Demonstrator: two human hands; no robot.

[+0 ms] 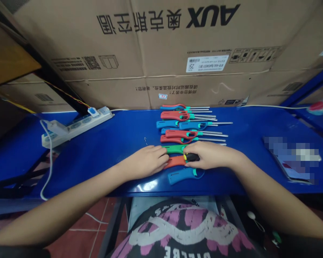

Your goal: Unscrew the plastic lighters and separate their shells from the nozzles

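Note:
My left hand (149, 163) has its fingers bent together at the left end of an orange gas lighter (175, 162), its fingertips touching the handle. In my right hand (211, 154) is a screwdriver (193, 157) with a black handle and yellow end; its shaft is hidden. That hand lies over the right part of the orange lighter and of a green lighter (173, 149). A blue lighter (181, 176) lies nearer to me, its tip not visible. Beyond my hands, several red lighters (174, 115) and blue lighters (167, 124) lie in a row, metal tubes to the right.
The blue table (123, 129) backs onto a large cardboard sheet (156, 53). A white power strip (80, 123) with plugs and a cable stands at the left. At the right lies a flat, partly blurred item (290, 161). Red floor tiles (88, 229) show below.

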